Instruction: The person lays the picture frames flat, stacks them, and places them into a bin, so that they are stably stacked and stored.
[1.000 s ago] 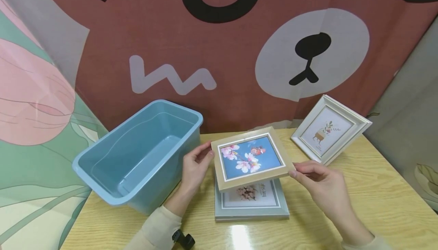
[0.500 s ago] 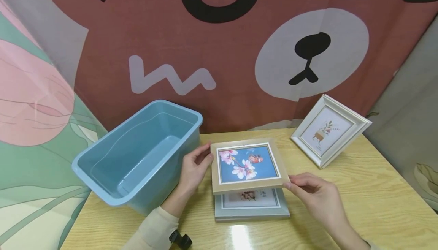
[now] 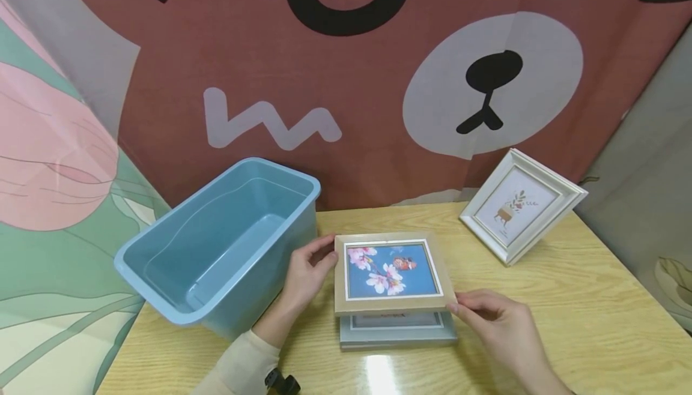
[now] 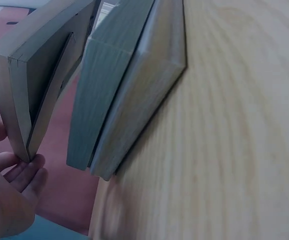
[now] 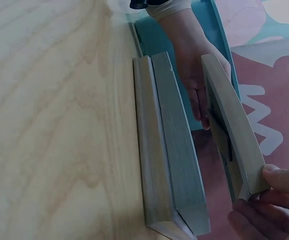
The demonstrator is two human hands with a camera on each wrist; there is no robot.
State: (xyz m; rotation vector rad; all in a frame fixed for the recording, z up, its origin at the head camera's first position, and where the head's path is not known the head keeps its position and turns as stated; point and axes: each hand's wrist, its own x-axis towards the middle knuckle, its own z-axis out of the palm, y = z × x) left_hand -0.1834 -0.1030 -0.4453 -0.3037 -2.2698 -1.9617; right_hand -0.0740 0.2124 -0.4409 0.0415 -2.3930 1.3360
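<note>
A tan picture frame (image 3: 393, 272) with a blossom-and-bird picture is held level between both hands. The left hand (image 3: 305, 275) pinches its left edge, thumb on top. At the near right corner, the right hand (image 3: 500, 323) grips it between thumb and fingers. Beneath it lies a grey-blue picture frame (image 3: 397, 338), its picture mostly covered in the head view. Both wrist views show a gap between the tan frame and the grey-blue one. They also reveal another frame (image 4: 144, 100), with light wooden sides, under the grey-blue frame on the table.
To the left stands a blue plastic bin (image 3: 270, 281), close beside the left forearm. A white picture frame (image 3: 489, 209) with a plant picture stands propped at the back right. The wooden table (image 3: 594, 311) meets a printed cloth backdrop (image 3: 367, 161) behind.
The tan frame has come down and toward the person, turning from slanted to nearly square over the grey-blue frame. Both hands have kept hold; the right hand has moved nearer and lower.
</note>
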